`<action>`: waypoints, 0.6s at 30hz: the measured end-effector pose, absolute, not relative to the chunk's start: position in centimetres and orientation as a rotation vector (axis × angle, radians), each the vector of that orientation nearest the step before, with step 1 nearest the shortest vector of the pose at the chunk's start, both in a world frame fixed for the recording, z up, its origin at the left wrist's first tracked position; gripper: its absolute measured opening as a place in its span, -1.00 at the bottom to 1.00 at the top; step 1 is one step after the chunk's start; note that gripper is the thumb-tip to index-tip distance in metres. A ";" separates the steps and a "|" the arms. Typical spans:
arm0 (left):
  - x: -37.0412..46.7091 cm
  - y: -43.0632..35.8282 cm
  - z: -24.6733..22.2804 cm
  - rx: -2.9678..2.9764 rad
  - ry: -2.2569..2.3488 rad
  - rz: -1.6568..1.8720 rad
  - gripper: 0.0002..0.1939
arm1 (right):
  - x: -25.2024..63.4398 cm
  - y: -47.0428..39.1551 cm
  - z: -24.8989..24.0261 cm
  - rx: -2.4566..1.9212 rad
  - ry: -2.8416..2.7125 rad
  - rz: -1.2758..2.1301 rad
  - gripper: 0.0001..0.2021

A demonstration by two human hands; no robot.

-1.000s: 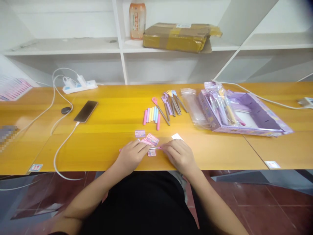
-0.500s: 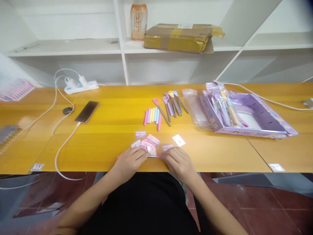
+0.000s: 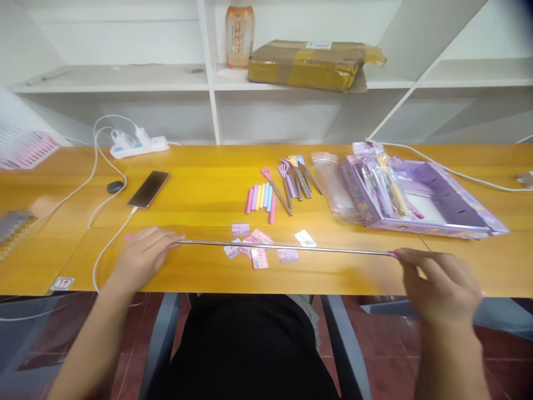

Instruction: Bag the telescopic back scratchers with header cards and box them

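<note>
A telescopic back scratcher [image 3: 291,247] is drawn out long, its thin metal rod spanning the space between my hands. My left hand [image 3: 145,255] is closed around its left end, where a bit of pink sticks out past the fingers. Pinched in my right hand [image 3: 437,280] is the pink right end, mostly hidden by the fingers. Under the rod lie several small printed cards [image 3: 260,258] and a white card [image 3: 305,239]. Farther back are several pastel handle sleeves [image 3: 261,197] and several short back scratchers [image 3: 297,178] with hand-shaped heads.
A purple display box [image 3: 441,225] with bagged back scratchers stands at right, beside clear plastic bags [image 3: 335,186]. At left lie a phone [image 3: 149,189], white charging cables and a power strip [image 3: 139,147]. Shelves behind hold a taped carton [image 3: 308,65] and an orange pouch [image 3: 240,38].
My hands have moved far apart, left and right, from close together at the table's front edge. The back scratcher between them has been pulled out to a long rod.
</note>
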State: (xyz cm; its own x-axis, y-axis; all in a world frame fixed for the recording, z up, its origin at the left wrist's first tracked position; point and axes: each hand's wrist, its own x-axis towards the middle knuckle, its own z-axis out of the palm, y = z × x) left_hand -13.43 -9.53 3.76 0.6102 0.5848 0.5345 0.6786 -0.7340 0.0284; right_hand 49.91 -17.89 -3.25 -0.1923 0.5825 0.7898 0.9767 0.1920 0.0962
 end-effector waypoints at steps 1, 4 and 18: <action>-14.3 -9.5 4.1 -2.661 -1.033 -0.787 -0.82 | 51.4 -18.3 -3.2 -1.495 -1.851 -0.827 -0.84; -15.6 -9.6 4.2 -2.665 -1.012 -0.780 -0.79 | 53.3 -19.0 -3.2 -1.516 -1.840 -0.784 -0.81; -16.5 -10.5 1.8 -2.555 -1.099 -0.529 -0.80 | 52.0 -19.4 -3.6 -1.453 -1.977 -0.570 -0.89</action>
State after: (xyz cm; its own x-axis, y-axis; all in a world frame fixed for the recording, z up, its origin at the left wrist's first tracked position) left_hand -16.55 -10.53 1.81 0.6376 0.6271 0.4474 0.7410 -0.6580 -0.1337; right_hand 51.99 -19.37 -3.63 -0.2092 0.6886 0.6943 0.9525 0.3042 -0.0147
